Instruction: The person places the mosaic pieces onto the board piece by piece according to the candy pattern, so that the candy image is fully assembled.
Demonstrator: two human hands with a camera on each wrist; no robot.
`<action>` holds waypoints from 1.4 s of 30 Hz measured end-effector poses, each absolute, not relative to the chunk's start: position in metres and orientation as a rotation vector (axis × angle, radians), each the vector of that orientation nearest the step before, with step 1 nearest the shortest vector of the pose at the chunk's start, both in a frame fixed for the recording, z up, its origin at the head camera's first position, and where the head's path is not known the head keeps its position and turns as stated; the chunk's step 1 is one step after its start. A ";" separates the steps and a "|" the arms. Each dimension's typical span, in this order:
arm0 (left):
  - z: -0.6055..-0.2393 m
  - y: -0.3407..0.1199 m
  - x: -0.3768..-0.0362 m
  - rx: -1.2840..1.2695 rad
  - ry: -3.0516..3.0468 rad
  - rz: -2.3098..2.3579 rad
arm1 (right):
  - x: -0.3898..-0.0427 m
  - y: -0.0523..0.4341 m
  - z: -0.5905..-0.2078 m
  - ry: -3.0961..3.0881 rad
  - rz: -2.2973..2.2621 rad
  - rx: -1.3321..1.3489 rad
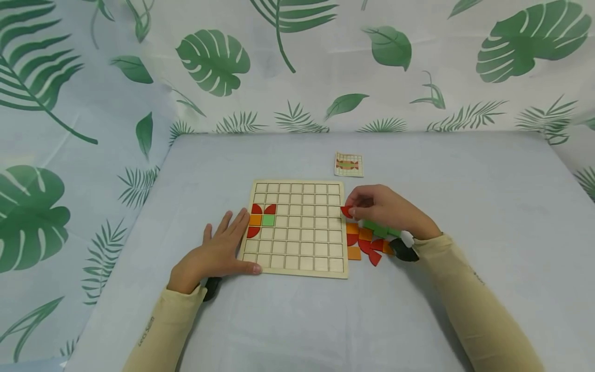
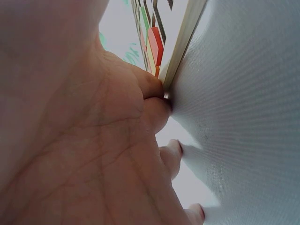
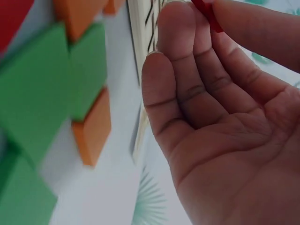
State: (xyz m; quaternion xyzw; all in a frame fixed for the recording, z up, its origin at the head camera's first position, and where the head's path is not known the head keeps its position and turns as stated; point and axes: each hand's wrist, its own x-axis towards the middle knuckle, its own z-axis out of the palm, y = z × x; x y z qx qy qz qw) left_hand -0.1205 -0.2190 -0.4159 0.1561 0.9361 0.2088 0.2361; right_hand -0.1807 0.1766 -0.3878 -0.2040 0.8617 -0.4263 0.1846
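Pinching a red quarter-circle piece (image 1: 346,211) between thumb and fingertips, the right hand (image 1: 388,209) hovers at the wooden grid board's (image 1: 297,268) right edge — the left hand (image 1: 218,253) lies flat, fingers straight, bracing its left edge. Five coloured pieces (image 1: 261,219) fill cells at the board's left; loose pieces (image 1: 367,243) lie beside its right.

The grid board (image 1: 299,227) looks like pale matt wood, lying on a smooth matt cloth (image 1: 297,320).

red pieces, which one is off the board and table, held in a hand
The red piece pinched in the right hand, by the board's right edge. Three other reds sit in board cells at left; the rest lie loose on the table under that hand.
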 end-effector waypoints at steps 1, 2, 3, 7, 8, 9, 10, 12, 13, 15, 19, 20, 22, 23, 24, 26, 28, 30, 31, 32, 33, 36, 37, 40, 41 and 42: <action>-0.416 -0.219 -0.121 0.429 2.567 0.571 | -0.180 0.174 -0.388 2.424 -1.216 -0.586; -0.417 -0.220 -0.121 0.430 2.567 0.570 | -0.179 0.171 -0.389 2.422 -1.222 -0.594; -0.417 -0.220 -0.121 0.431 2.567 0.570 | -0.178 0.168 -0.390 2.422 -1.229 -0.601; -0.418 -0.221 -0.121 0.428 2.566 0.565 | -0.176 0.157 -0.394 2.434 -1.230 -0.625; -0.419 -0.221 -0.121 0.428 2.566 0.563 | -0.175 0.155 -0.395 2.435 -1.233 -0.635; -0.419 -0.221 -0.121 0.429 2.566 0.562 | -0.175 0.152 -0.396 2.434 -1.239 -0.652; -0.419 -0.221 -0.121 0.429 2.566 0.563 | -0.174 0.150 -0.397 2.432 -1.244 -0.672; -0.418 -0.221 -0.121 0.431 2.565 0.564 | -0.173 0.145 -0.399 2.412 -1.261 -0.713; -0.418 -0.221 -0.121 0.431 2.565 0.566 | -0.173 0.142 -0.400 2.399 -1.267 -0.732; -0.417 -0.220 -0.121 0.435 2.560 0.574 | -0.172 0.139 -0.402 2.375 -1.267 -0.772; -0.416 -0.219 -0.122 0.434 2.555 0.583 | -0.170 0.132 -0.405 2.325 -1.274 -0.821; -0.416 -0.218 -0.122 0.433 2.556 0.582 | -0.170 0.130 -0.405 2.313 -1.282 -0.828; -0.416 -0.219 -0.121 0.430 2.560 0.577 | -0.170 0.126 -0.406 2.289 -1.299 -0.843; -0.416 -0.219 -0.121 0.429 2.562 0.573 | -0.170 0.124 -0.406 2.281 -1.303 -0.851; -0.416 -0.219 -0.121 0.428 2.564 0.569 | -0.170 0.121 -0.406 2.276 -1.302 -0.855; -0.416 -0.219 -0.121 0.428 2.566 0.571 | -0.170 0.116 -0.407 2.267 -1.295 -0.864; -0.416 -0.220 -0.121 0.427 2.567 0.571 | -0.171 0.110 -0.408 2.266 -1.278 -0.883; -0.416 -0.220 -0.121 0.428 2.568 0.572 | -0.171 0.104 -0.408 2.270 -1.265 -0.904; -0.416 -0.220 -0.122 0.430 2.570 0.571 | -0.172 0.101 -0.408 2.273 -1.259 -0.918; -0.416 -0.219 -0.122 0.429 2.570 0.571 | -0.172 0.098 -0.407 2.278 -1.252 -0.928; -0.417 -0.219 -0.122 0.429 2.570 0.567 | -0.172 0.094 -0.407 2.279 -1.248 -0.939; -0.416 -0.219 -0.123 0.423 2.565 0.563 | -0.175 0.084 -0.407 2.284 -1.227 -0.959; -0.416 -0.220 -0.123 0.421 2.563 0.564 | -0.176 0.080 -0.408 2.283 -1.218 -0.967; -0.416 -0.220 -0.122 0.413 2.559 0.567 | -0.179 0.068 -0.410 2.272 -1.198 -0.969; -0.416 -0.220 -0.122 0.411 2.558 0.568 | -0.180 0.064 -0.411 2.269 -1.191 -0.969; -0.416 -0.220 -0.122 0.409 2.558 0.566 | -0.181 0.060 -0.411 2.266 -1.186 -0.965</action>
